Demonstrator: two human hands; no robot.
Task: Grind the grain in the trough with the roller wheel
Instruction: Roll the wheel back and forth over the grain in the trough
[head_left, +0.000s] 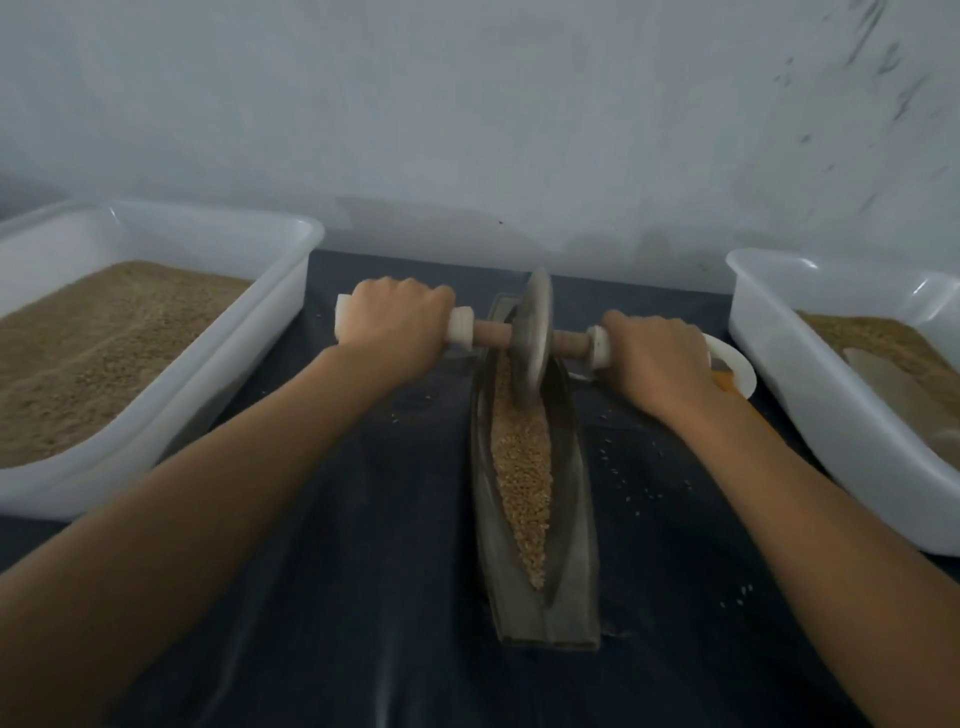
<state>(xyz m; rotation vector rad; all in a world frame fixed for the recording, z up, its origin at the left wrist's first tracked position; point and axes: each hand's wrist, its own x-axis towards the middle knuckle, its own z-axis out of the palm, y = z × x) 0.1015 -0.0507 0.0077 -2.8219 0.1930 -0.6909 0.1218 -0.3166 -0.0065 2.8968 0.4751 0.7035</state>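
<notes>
Left hand (400, 319) and right hand (657, 358) each clench a handle, balancing the roller wheel (532, 338) upright at the trough's (571, 499) far end, seemingly biting into grain (522, 467) at centre frame

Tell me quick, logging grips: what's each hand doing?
Left hand: closed around the roller wheel's left handle.
Right hand: closed around its right handle.

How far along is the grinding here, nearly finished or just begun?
Early, it seems. Done: the trough is loaded. In hand: the left hand and right hand each grip a handle, with the roller wheel at the far end. Left: the grain nearer the person still looks whole.
</notes>
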